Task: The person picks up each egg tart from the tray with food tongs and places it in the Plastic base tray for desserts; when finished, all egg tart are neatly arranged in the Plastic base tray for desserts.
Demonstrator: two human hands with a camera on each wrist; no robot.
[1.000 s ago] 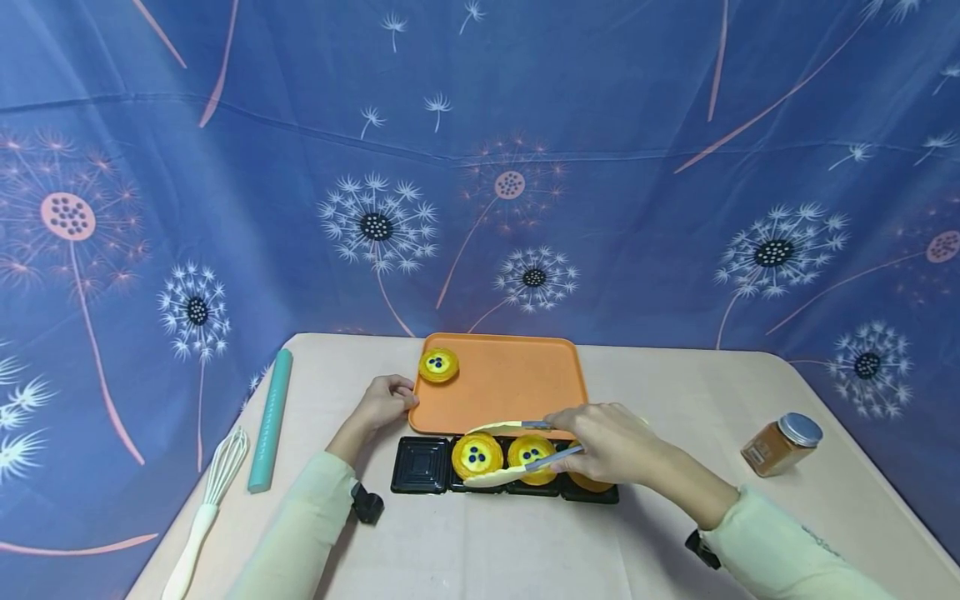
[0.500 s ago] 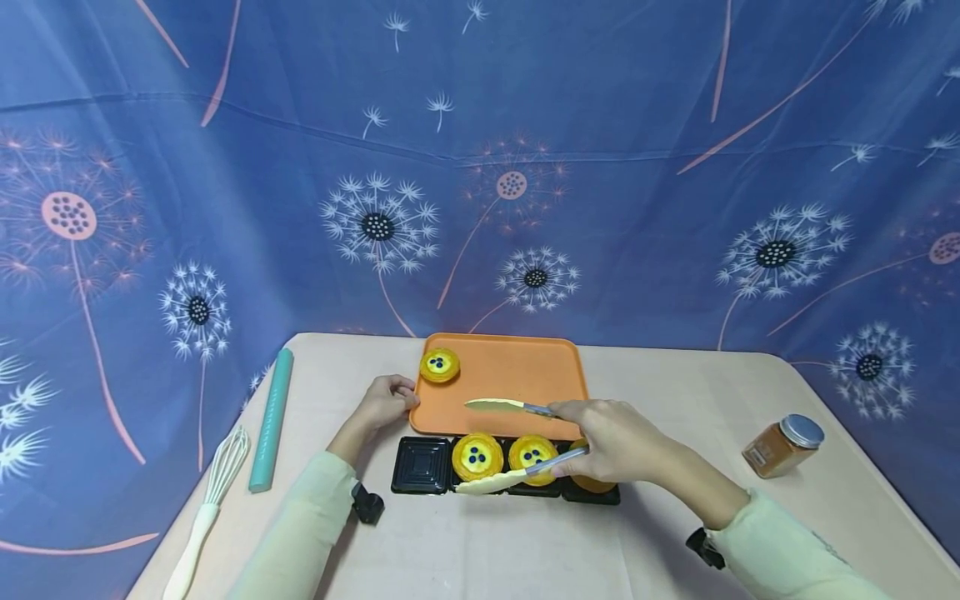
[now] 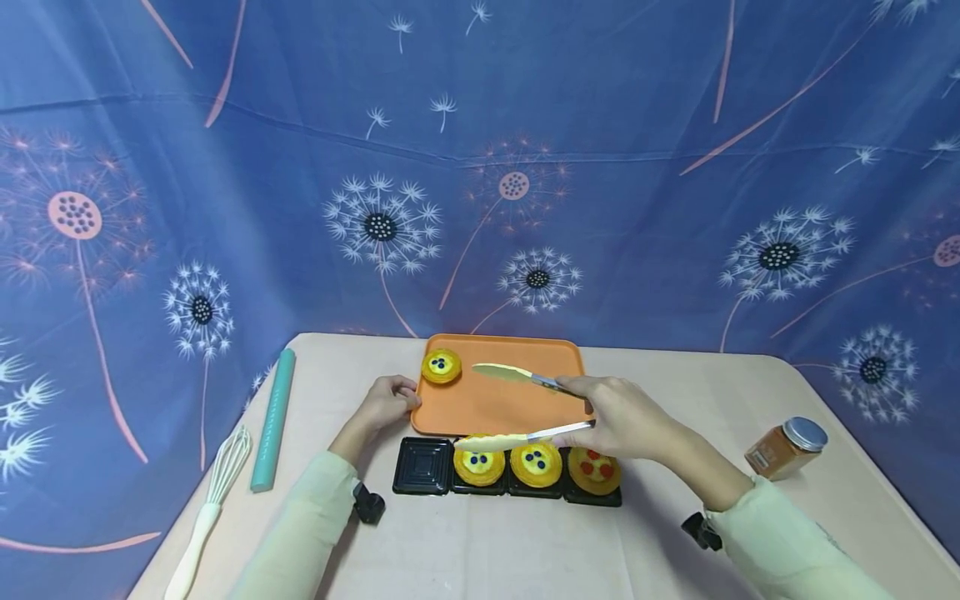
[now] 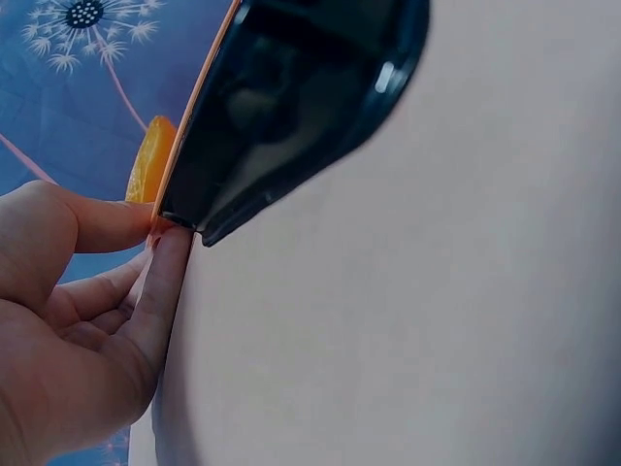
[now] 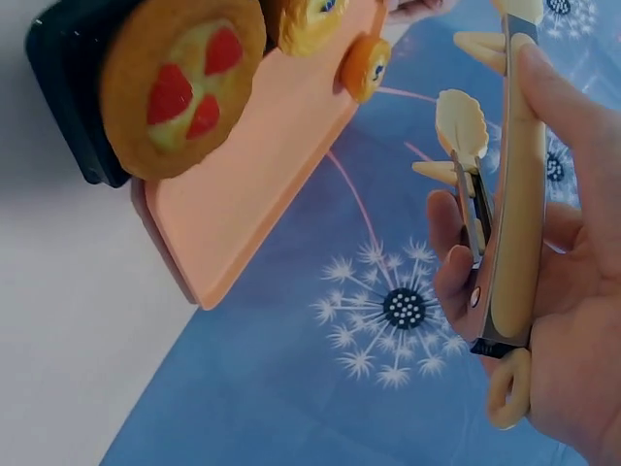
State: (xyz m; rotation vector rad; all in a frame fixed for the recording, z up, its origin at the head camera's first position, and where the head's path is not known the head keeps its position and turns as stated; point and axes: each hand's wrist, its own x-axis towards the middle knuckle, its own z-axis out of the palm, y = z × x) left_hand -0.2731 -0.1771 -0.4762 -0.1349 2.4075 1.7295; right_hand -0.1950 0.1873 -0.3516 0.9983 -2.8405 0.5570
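Observation:
In the head view my left hand (image 3: 384,406) is at the left edge of the orange tray (image 3: 487,408). The left wrist view shows its thumb and a finger pinching the rim. On the tray's far left corner sits a blueberry egg tart (image 3: 441,367). My right hand (image 3: 626,421) grips cream-tipped food tongs (image 3: 502,372), their arms spread with nothing between them, above the tray and its near edge. Before the tray lies a black compartment container (image 3: 422,467). Its leftmost compartment is bare; the others hold two blueberry tarts (image 3: 536,467) and a strawberry-topped tart (image 3: 594,475).
A jar (image 3: 786,448) with a silver lid leans over at the right. On the left lie a teal rolling pin (image 3: 273,421) and a whisk (image 3: 206,508) with a white handle. A blue dandelion-print cloth (image 3: 637,208) hangs behind the table.
My right hand has raised the tongs and moved them away from the container, toward the tray. The tongs' arms have spread, leaving the blueberry tart in its compartment. My left hand stays put.

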